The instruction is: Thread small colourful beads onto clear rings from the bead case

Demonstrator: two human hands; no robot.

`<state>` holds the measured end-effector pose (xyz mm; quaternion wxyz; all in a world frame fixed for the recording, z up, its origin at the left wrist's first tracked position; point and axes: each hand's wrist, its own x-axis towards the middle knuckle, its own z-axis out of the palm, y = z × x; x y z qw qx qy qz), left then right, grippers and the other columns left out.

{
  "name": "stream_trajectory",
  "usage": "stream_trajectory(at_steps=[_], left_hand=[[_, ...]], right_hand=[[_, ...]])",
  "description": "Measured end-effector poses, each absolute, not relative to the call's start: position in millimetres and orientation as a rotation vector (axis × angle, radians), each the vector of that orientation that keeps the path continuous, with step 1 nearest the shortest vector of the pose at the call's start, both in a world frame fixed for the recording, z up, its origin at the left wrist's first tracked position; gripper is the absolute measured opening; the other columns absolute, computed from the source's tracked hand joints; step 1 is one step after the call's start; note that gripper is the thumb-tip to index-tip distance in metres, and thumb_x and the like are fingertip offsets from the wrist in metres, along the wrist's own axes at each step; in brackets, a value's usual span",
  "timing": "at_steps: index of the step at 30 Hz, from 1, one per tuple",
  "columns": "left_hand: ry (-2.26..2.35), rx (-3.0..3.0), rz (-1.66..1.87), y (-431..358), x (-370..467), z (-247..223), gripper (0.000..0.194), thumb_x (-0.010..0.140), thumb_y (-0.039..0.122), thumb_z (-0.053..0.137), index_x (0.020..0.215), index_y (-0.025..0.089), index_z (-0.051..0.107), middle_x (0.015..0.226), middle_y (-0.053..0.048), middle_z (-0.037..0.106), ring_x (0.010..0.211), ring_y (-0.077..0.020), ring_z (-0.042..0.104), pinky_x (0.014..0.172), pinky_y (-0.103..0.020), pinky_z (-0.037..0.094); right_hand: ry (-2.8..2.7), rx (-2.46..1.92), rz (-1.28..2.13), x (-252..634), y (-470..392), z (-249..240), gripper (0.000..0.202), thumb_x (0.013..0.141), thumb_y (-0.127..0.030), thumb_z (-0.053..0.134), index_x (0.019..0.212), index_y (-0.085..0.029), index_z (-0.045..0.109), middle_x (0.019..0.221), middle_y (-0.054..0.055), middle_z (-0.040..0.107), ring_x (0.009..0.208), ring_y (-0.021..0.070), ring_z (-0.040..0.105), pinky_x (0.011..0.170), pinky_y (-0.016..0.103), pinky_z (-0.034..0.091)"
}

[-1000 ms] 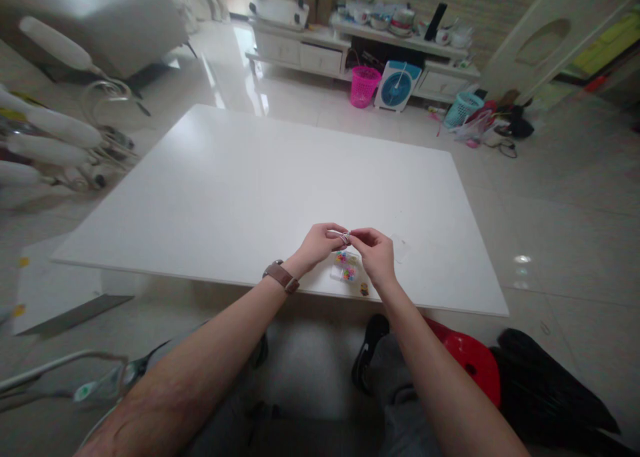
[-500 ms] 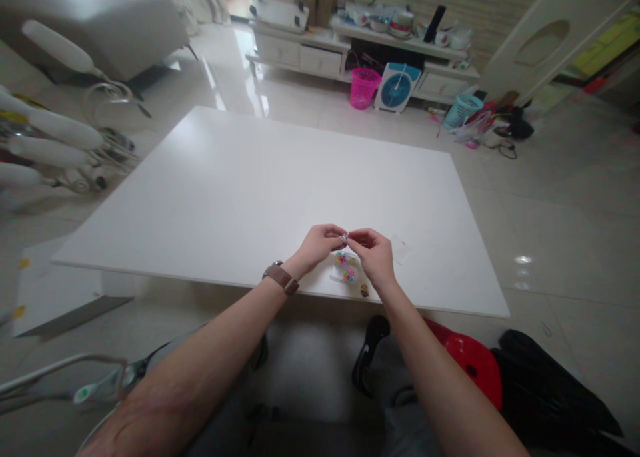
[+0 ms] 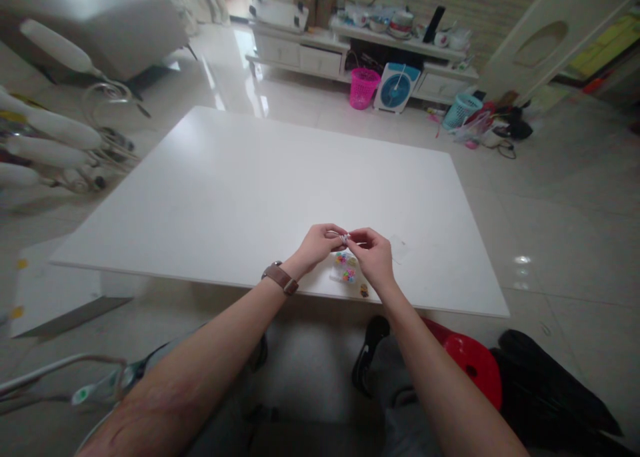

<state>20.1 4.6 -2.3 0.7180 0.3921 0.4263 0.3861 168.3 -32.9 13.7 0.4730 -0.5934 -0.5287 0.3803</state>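
Note:
My left hand (image 3: pixel 323 244) and my right hand (image 3: pixel 371 248) meet over the near part of the white table (image 3: pixel 280 184). Between their fingertips is a small whitish coiled thing, perhaps cord or wire (image 3: pixel 345 239), and both hands pinch it. Just below the fingers lies a clear box (image 3: pixel 345 268) with several small bright-coloured pieces inside, partly covered by my right hand. A tiny yellow and dark figure (image 3: pixel 364 290) sits right of the box, close to the table's front edge. A thin clear sheet or bag (image 3: pixel 399 247) lies right of my right hand.
Below the table's front edge at the right are a red stool (image 3: pixel 473 370) and a black item. White-padded chairs (image 3: pixel 60 130) stand at the left. Across the floor are a pink basket (image 3: pixel 364 88), a blue fan (image 3: pixel 397 88) and a low cabinet (image 3: pixel 320 60).
The fingertips and the whitish thing between them have shifted very slightly. Both hands keep their pinch, and the box and figure have not moved.

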Motion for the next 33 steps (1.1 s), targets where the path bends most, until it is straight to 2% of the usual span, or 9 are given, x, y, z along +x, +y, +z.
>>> stream_trajectory(at_steps=[8,19,26,33], left_hand=[[0.932,0.862,0.841,2.0,21.2,0.0,0.010,0.078,0.007,0.075,0.088,0.009,0.071,0.075,-0.007,0.076,0.076,-0.0137,0.072,0.085,-0.030,0.057],[0.941,0.763,0.817,0.7,23.6,7.3,0.013,0.078,0.002,0.072,0.090,0.008,0.072,0.074,-0.006,0.075,0.073,-0.0109,0.070,0.082,-0.027,0.056],[0.946,0.772,0.857,2.8,23.7,2.8,0.009,0.075,0.006,0.077,0.083,0.008,0.074,0.079,-0.007,0.075,0.076,-0.0116,0.070,0.087,-0.029,0.057],[0.987,0.835,0.878,3.1,23.3,3.4,0.008,0.074,0.008,0.077,0.081,0.009,0.074,0.075,-0.006,0.075,0.073,-0.0126,0.070,0.080,-0.029,0.058]], right_hand=[[-1.406,-1.507,0.824,168.2,-35.0,16.6,0.013,0.080,-0.029,0.068,0.090,-0.021,0.070,0.080,0.002,0.073,0.075,0.0180,0.068,0.071,0.031,0.054],[-1.331,-1.477,0.783,167.7,-34.2,13.7,0.019,0.078,-0.027,0.067,0.094,-0.023,0.059,0.079,-0.001,0.067,0.073,0.0157,0.064,0.068,0.028,0.050],[-1.407,-1.470,0.780,167.7,-35.2,16.6,0.009,0.081,-0.030,0.066,0.083,-0.022,0.061,0.080,0.000,0.067,0.075,0.0166,0.063,0.069,0.030,0.051],[-1.397,-1.447,0.845,166.0,-35.1,16.8,0.008,0.080,-0.028,0.067,0.079,-0.021,0.065,0.077,0.001,0.068,0.072,0.0163,0.063,0.070,0.030,0.052]])
